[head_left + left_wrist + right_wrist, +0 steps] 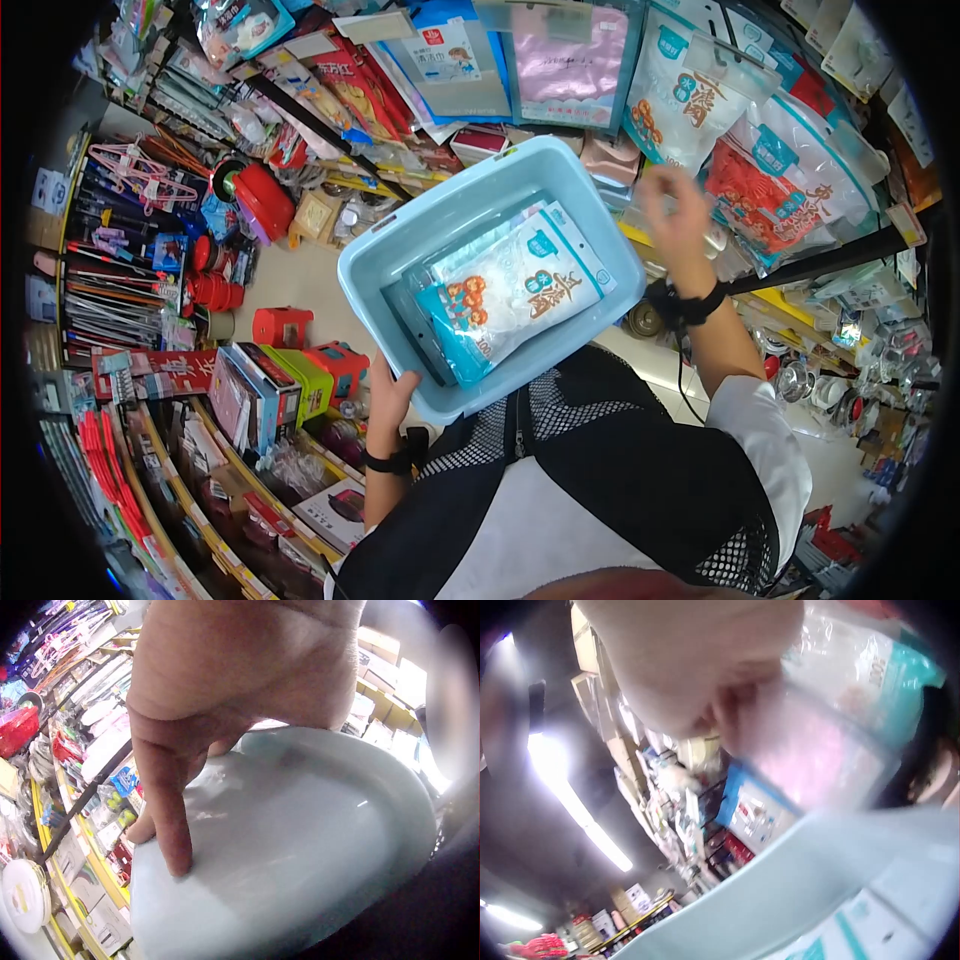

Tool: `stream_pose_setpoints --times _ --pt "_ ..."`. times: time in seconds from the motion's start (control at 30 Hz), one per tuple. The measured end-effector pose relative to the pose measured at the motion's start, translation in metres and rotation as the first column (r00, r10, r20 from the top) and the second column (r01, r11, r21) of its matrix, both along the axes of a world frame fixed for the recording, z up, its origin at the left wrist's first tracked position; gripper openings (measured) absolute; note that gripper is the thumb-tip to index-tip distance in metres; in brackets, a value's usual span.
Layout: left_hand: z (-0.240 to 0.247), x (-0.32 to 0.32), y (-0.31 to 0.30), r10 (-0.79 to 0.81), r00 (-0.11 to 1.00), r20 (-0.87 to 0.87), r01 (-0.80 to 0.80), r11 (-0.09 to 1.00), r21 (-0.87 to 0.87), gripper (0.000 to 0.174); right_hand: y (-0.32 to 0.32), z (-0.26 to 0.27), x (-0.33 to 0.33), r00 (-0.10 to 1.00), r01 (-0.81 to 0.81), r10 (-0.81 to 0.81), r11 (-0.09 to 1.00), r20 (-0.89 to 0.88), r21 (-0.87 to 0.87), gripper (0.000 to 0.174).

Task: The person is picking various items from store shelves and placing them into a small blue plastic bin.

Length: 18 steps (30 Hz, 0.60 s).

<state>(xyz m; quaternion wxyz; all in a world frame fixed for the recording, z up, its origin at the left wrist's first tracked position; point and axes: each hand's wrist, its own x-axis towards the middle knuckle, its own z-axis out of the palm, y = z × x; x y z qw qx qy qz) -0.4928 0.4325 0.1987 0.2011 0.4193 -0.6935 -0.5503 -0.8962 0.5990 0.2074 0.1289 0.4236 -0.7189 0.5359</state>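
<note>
A light blue plastic tub is tilted in front of the person's body. My left hand grips its near left corner, thumb by the rim; the left wrist view shows its fingers spread along the outside wall. Inside lies a white and teal printed bag, on top of other clear and teal packaging partly hidden under it. My right hand, blurred, is raised past the tub's right end with fingers loosely bent and nothing in them. Beside it hang a similar white bag and a bag with red contents.
A pink pack and a blue pack hang behind the tub. Shelves of goods curve round on both sides. Red and green boxes stand at the left, close to my left arm. A dark rail runs at the right.
</note>
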Motion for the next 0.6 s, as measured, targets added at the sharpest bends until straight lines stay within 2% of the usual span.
stream_pose_setpoints --times 0.03,0.07,0.13,0.17,0.23,0.37,0.43,0.47,0.53,0.57,0.6 --pt "0.002 -0.001 -0.002 -0.028 0.999 0.029 0.028 0.999 -0.024 0.05 -0.008 0.006 0.019 0.983 -0.166 0.149 0.97 0.109 0.178 0.024" --pt "0.004 -0.002 0.0 -0.027 0.999 0.036 0.028 0.999 -0.019 0.05 -0.011 0.011 0.031 0.932 -0.34 0.27 0.882 0.241 0.327 0.024" --pt "0.007 -0.006 -0.001 -0.052 0.998 0.024 0.053 0.998 -0.017 0.051 -0.012 -0.014 0.037 0.944 -0.329 0.259 0.671 0.207 0.665 0.028" --pt "0.01 -0.007 -0.003 -0.078 0.996 0.043 0.079 0.997 -0.022 0.051 -0.014 -0.022 0.039 0.947 -0.321 0.25 0.676 0.204 0.664 0.028" --pt "0.01 -0.007 -0.005 -0.094 0.995 0.026 0.095 0.995 -0.023 0.051 -0.019 -0.038 0.045 0.931 -0.364 0.165 0.451 0.325 0.815 0.032" --pt "0.01 -0.002 -0.011 -0.1 0.995 0.012 0.1 0.995 0.005 0.05 -0.032 -0.066 0.055 0.916 -0.402 0.233 0.529 0.328 0.747 0.036" --pt "0.002 0.007 -0.014 -0.103 0.995 -0.001 0.103 0.995 -0.006 0.05 -0.037 -0.062 0.056 0.845 -0.516 0.278 0.651 0.457 0.557 0.041" --pt "-0.001 0.01 -0.017 -0.103 0.995 -0.013 0.103 0.995 -0.012 0.049 -0.04 -0.064 0.056 0.847 -0.512 0.276 0.656 0.455 0.555 0.041" --pt "0.002 0.012 -0.016 -0.093 0.995 -0.021 0.093 0.996 0.006 0.048 -0.043 -0.069 0.057 0.795 -0.549 0.25 0.683 0.553 0.482 0.053" --pt "0.003 0.014 -0.017 -0.08 0.996 -0.028 0.081 0.996 0.023 0.047 -0.045 -0.069 0.06 0.796 -0.547 0.246 0.684 0.553 0.483 0.053" --pt "0.003 0.016 -0.02 -0.083 0.996 -0.029 0.084 0.996 0.024 0.047 -0.047 -0.068 0.065 0.833 -0.504 0.197 0.657 0.518 0.561 0.057"
